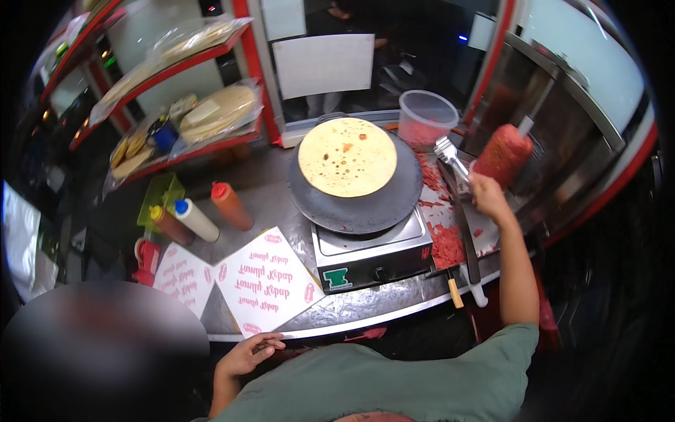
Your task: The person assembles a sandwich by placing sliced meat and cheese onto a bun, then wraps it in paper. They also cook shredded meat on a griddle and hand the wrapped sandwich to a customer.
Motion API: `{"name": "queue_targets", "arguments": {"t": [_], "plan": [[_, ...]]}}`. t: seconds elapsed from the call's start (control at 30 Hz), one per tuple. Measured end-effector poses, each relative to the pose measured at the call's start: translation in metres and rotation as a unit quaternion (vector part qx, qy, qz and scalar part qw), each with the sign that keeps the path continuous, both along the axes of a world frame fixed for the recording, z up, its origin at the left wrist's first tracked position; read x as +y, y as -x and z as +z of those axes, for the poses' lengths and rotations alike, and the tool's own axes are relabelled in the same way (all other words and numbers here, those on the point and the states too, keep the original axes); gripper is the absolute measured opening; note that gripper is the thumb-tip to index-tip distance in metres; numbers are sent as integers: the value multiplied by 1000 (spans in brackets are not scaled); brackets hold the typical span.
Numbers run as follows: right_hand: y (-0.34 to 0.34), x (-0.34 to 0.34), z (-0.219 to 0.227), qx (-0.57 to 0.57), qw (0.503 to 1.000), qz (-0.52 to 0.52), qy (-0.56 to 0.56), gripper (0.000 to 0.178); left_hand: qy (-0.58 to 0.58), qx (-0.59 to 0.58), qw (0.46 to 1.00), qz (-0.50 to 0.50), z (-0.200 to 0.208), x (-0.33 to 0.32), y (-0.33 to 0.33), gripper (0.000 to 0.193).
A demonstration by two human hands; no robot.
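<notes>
My right hand (490,198) grips metal tongs (450,151), their scalloped ends over the shaved red meat and beside a clear plastic tub (428,116). Just right of that hand stands a cone of red meat (503,153) on a spit. My left hand (246,356) rests empty by the counter's front edge, fingers loosely stretched, near a printed paper wrapper (271,280). A round, browned flatbread (347,157) lies on the dark round griddle (355,218) of the burner. Shaved meat (448,245) covers part of the tray below the spit.
Knives (470,253) lie along the meat tray, handles toward me. Sauce bottles (231,206) and a green basket (163,195) stand at left. Shelves (183,72) hold bagged flatbreads (219,111). A second wrapper (184,278) lies left. The burner (373,257) fills the middle.
</notes>
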State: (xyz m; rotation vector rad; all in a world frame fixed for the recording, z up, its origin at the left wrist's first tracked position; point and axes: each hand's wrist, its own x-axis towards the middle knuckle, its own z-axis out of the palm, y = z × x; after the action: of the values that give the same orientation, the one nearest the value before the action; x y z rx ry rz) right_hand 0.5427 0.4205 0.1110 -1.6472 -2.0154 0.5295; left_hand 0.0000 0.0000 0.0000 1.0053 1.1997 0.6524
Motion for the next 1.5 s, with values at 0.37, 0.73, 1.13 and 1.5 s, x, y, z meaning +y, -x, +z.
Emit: {"name": "queue_targets", "arguments": {"t": [0.37, 0.73, 1.13, 1.5], "plan": [[207, 87, 70, -105, 991, 75, -37, 38, -142, 94, 977, -129, 47, 58, -71, 52], [177, -6, 75, 43, 951, 145, -270, 36, -30, 41, 999, -11, 28, 8, -22, 48], [201, -95, 42, 158, 983, 89, -23, 33, -218, 467, 836, 190, -49, 10, 52, 44], [640, -115, 103, 209, 850, 416, 245, 38, -223, 275, 926, 130, -56, 4, 78, 49]]}}
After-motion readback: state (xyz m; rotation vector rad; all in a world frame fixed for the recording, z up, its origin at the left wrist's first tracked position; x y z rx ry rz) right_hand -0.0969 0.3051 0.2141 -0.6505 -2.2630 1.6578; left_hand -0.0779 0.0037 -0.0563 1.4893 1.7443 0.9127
